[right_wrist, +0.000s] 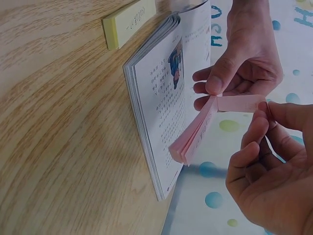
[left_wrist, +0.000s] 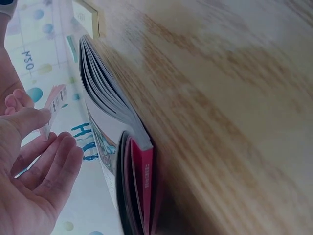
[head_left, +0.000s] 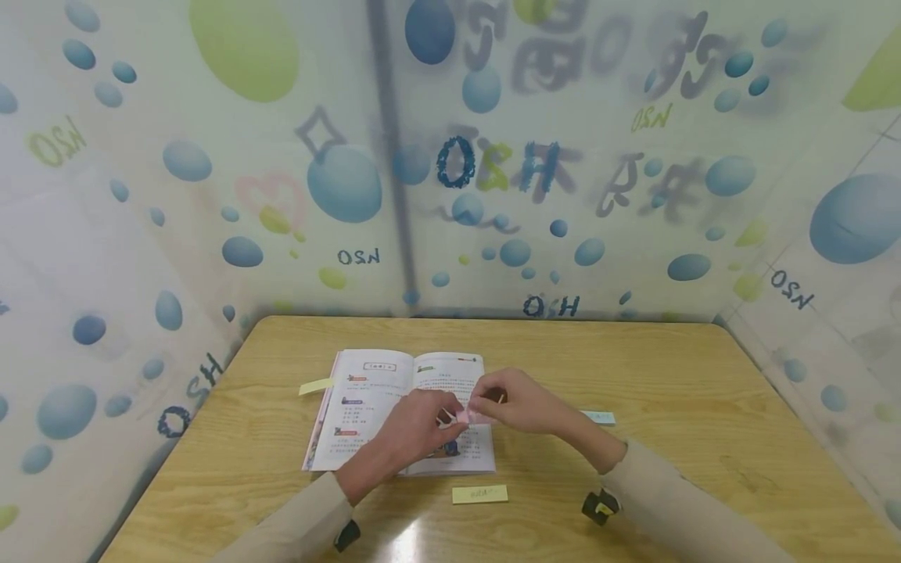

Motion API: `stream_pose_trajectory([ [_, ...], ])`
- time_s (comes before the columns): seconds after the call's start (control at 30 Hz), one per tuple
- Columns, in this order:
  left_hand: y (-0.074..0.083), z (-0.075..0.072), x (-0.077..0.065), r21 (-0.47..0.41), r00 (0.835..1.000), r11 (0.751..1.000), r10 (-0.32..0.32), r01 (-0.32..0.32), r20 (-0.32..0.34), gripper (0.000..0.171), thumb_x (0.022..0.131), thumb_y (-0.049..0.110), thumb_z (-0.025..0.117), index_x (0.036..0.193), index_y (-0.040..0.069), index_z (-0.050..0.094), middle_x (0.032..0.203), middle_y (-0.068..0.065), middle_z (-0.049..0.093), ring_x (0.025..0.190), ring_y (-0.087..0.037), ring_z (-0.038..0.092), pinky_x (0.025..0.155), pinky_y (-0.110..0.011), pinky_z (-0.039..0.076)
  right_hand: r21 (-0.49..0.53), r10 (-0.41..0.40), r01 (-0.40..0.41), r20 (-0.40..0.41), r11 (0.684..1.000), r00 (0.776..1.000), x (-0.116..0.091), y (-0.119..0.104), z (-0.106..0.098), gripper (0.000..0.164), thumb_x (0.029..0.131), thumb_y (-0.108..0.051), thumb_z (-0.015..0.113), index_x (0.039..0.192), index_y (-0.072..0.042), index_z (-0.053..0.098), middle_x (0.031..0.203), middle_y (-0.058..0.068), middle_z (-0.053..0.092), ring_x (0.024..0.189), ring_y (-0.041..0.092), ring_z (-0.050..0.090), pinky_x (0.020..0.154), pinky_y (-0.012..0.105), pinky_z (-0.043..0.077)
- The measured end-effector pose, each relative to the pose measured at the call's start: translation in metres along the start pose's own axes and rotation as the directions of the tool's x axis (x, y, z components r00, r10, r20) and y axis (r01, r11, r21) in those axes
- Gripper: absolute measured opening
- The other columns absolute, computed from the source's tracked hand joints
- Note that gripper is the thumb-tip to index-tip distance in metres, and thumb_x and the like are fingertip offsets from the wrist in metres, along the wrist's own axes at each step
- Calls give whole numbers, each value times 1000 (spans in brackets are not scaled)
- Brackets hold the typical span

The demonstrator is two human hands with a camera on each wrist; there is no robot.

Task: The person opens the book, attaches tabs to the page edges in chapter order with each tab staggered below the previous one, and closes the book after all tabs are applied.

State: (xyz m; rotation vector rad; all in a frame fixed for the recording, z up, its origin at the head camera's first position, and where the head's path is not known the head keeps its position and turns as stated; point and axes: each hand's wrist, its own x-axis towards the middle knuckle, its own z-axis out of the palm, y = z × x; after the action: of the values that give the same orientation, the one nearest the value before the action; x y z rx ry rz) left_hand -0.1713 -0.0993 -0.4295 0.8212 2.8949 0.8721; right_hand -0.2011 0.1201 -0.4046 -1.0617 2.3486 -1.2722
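Observation:
Above the open book (head_left: 373,422), my left hand (head_left: 420,426) pinches a pad of pink sticky notes (right_wrist: 195,132) by one end between thumb and fingers. The pad's leaves fan apart at the other end. My right hand (head_left: 517,401) pinches the tip of a single pink sheet (right_wrist: 238,103), which stretches away from the pad and still meets it at my left thumb. In the left wrist view, the left hand (left_wrist: 36,161) shows its thumb on the pad. The book's right page has printed text and a coloured picture.
A yellow sticky-note pad (head_left: 479,494) with handwriting lies in front of the book. A light blue pad (head_left: 598,417) lies to the right, partly behind my right forearm. A yellow tab (head_left: 315,386) sticks out from the book's left edge. Patterned walls enclose the wooden table (head_left: 690,407).

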Motion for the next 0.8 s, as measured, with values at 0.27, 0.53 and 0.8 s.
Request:
stream_pose_trajectory([
  [0.27,-3,1,0,-14,1000,1000,23,-23,-10,11,91,21,78,96,11,76,95,0,75,78,-8,68,67,-23,55,24,-11,11,0,1000,1000,-1,-1,-1,14,102,-7,61,95,-4,73,91,9,70,77,12,58,70,29,52],
  [0.53,-4,1,-1,-36,1000,999,13,-13,-16,13,91,23,78,97,11,76,93,0,74,77,-5,67,66,-22,55,6,-36,36,2,999,999,-1,0,-4,15,102,-7,61,95,-4,74,90,6,70,75,11,57,68,29,52],
  [0.8,-6,1,0,-55,1000,998,13,-13,-14,15,91,24,78,98,11,77,92,0,74,77,-4,66,66,-21,55,13,-7,7,8,1000,1000,-2,-2,-8,15,102,-9,61,97,-5,74,92,9,71,76,12,58,69,31,52],
])
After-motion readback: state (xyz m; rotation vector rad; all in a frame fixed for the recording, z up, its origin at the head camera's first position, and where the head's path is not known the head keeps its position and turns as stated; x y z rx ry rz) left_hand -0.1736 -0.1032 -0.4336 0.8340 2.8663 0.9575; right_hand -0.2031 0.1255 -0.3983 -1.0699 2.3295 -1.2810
